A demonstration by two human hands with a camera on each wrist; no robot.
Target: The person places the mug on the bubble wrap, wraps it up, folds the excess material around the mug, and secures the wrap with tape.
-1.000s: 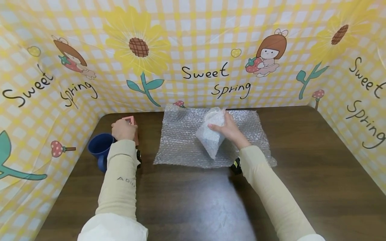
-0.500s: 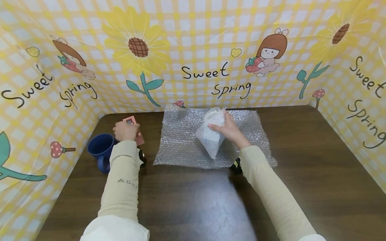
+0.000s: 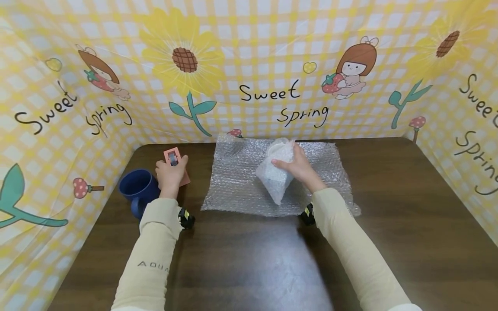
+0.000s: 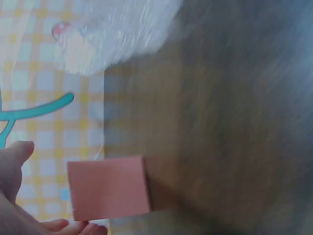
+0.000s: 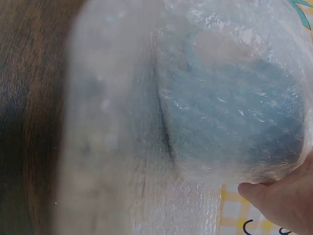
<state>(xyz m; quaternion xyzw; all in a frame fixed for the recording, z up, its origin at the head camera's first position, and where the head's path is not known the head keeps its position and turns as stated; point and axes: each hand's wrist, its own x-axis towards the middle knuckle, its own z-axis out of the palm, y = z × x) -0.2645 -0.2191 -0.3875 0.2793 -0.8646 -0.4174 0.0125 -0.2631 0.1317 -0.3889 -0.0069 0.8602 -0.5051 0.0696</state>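
Observation:
A pink tape dispenser (image 3: 185,178) with a roll of tape in its top stands at the back left of the table. My left hand (image 3: 170,173) is around it with thumb and fingers spread. In the left wrist view the thumb (image 4: 22,151) is apart from the dispenser, and the fingertips lie along its lower edge. My right hand (image 3: 301,167) grips a bundle of bubble wrap (image 3: 275,175) with a round rim at its top. Through the plastic a bluish shape (image 5: 234,112) shows in the right wrist view. The folded wrap comes to a point toward me.
Under the bundle lies a flat sheet of bubble wrap (image 3: 229,185). A blue mug (image 3: 137,186) stands left of my left hand, its handle toward me. Patterned cloth (image 3: 256,56) walls off the back and sides of the dark wooden table (image 3: 249,259).
My left hand has turned the tape dispenser slightly, then loosened, its fingers spreading from it. The right hand stays on the bundle. The head view has shifted a little.

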